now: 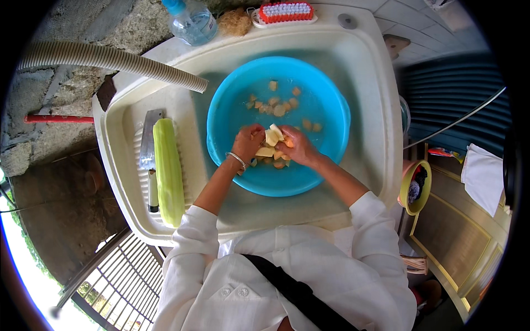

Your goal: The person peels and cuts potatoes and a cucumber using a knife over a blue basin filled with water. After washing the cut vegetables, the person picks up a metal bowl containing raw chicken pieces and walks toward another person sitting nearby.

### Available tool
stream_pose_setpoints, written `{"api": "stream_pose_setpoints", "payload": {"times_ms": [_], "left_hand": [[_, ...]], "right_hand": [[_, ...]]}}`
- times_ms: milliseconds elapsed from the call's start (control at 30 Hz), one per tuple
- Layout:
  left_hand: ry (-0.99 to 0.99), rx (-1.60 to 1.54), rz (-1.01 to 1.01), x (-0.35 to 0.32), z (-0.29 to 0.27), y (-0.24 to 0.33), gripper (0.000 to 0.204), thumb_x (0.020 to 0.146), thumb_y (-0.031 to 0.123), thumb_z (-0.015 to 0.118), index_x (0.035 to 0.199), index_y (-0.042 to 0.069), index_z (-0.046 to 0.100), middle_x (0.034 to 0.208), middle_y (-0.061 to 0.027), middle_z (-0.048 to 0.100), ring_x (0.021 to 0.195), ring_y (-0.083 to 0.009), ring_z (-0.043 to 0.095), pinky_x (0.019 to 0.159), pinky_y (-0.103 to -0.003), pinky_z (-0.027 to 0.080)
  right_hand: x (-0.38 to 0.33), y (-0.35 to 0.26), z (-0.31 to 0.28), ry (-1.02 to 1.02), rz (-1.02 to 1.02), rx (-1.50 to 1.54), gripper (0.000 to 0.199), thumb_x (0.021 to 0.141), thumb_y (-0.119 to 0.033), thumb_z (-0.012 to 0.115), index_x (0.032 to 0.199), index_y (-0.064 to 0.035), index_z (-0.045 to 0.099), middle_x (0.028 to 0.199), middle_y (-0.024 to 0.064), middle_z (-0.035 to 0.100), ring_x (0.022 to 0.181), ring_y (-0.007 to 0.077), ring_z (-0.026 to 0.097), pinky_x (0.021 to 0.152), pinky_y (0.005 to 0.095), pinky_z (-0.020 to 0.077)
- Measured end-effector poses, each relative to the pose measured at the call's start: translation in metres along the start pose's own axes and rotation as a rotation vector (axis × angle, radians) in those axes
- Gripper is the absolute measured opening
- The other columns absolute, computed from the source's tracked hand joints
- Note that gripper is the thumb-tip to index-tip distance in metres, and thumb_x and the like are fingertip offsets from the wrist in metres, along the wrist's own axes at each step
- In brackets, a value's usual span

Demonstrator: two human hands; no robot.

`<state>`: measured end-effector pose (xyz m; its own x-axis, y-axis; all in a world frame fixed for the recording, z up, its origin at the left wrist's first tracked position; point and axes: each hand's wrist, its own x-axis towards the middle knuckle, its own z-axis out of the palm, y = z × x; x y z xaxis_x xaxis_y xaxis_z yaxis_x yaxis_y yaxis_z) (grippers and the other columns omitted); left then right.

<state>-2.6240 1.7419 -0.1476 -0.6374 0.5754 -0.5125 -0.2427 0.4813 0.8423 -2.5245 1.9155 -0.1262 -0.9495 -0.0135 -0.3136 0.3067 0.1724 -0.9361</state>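
A round blue basin (221,105) of water stands in the sink. My right hand (303,149) is inside it, fingers wrapped round several pale yellow vegetable chunks (273,134). Just to the left, my left hand (248,142), with a bangle at its wrist, has its fingers curled in at the side of those chunks; whether it pinches a piece is hidden. More cut pieces (266,151) lie beneath both hands. Toward the far side of the basin, other small chunks (279,110) sit scattered in the water.
On the ribbed drainboard at left lie a long peeled pale-green gourd (168,171) and a cleaver (148,140). A ribbed hose (165,73) reaches over the sink (375,127). Along the back edge are a bottle (193,25), a fibre scrubber (234,22) and a red brush (286,12).
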Motion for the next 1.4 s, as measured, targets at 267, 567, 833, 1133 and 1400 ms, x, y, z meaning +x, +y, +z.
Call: {"api": "stream_pose_setpoints", "payload": {"times_ms": [267, 567, 833, 1133, 1400], "left_hand": [[0.283, 0.673, 0.45, 0.053, -0.022, 0.033, 0.044, 0.075, 0.013, 0.064, 0.117, 0.009, 0.053, 0.117, -0.0183, 0.054, 0.107, -0.0377, 0.049, 0.09, -0.044, 0.041], [0.095, 1.025, 0.23, 0.102, 0.005, 0.004, 0.047, 0.083, 0.037, 0.056, 0.123, 0.012, 0.052, 0.119, -0.0179, 0.05, 0.107, -0.038, 0.047, 0.093, -0.046, 0.038], [-0.287, 0.61, -0.139, 0.037, 0.014, -0.008, 0.053, 0.087, 0.053, 0.046, 0.122, 0.013, 0.053, 0.111, -0.0188, 0.058, 0.103, -0.0308, 0.054, 0.086, -0.04, 0.044], [-0.21, -0.399, -0.595, -0.004, 0.019, 0.021, 0.042, 0.086, 0.044, 0.053, 0.115, 0.012, 0.054, 0.106, -0.0075, 0.056, 0.096, -0.0164, 0.052, 0.081, -0.028, 0.044], [-0.518, 0.509, -0.116, -0.017, -0.011, 0.05, 0.025, 0.079, 0.025, 0.056, 0.095, 0.008, 0.065, 0.095, -0.0088, 0.064, 0.086, -0.0212, 0.059, 0.08, -0.031, 0.046]], "right_hand": [[0.067, -0.016, -0.037, 0.118, -0.289, -0.976, 0.053, 0.073, -0.028, 0.068, 0.122, -0.0175, 0.052, 0.133, 0.0123, 0.038, 0.123, 0.0353, 0.036, 0.095, 0.0488, 0.0387], [0.096, 0.049, -0.043, 0.1, -0.075, -1.085, 0.053, 0.081, -0.05, 0.055, 0.124, -0.0201, 0.052, 0.129, 0.0116, 0.043, 0.117, 0.0395, 0.038, 0.093, 0.0538, 0.0364], [0.007, 0.022, -0.019, -0.129, 0.37, -0.554, 0.057, 0.082, -0.055, 0.054, 0.125, -0.0183, 0.048, 0.124, 0.0162, 0.048, 0.113, 0.0391, 0.045, 0.092, 0.0454, 0.0416], [-0.009, 0.029, 0.023, 0.064, 0.489, 0.762, 0.061, 0.079, -0.022, 0.072, 0.126, -0.0004, 0.04, 0.117, 0.0101, 0.053, 0.104, 0.0187, 0.054, 0.088, 0.0304, 0.0454], [-0.036, 0.002, -0.026, -0.391, -0.218, -0.426, 0.056, 0.067, -0.021, 0.076, 0.117, -0.0138, 0.053, 0.113, 0.013, 0.054, 0.101, 0.0291, 0.055, 0.086, 0.0365, 0.0471]]}}
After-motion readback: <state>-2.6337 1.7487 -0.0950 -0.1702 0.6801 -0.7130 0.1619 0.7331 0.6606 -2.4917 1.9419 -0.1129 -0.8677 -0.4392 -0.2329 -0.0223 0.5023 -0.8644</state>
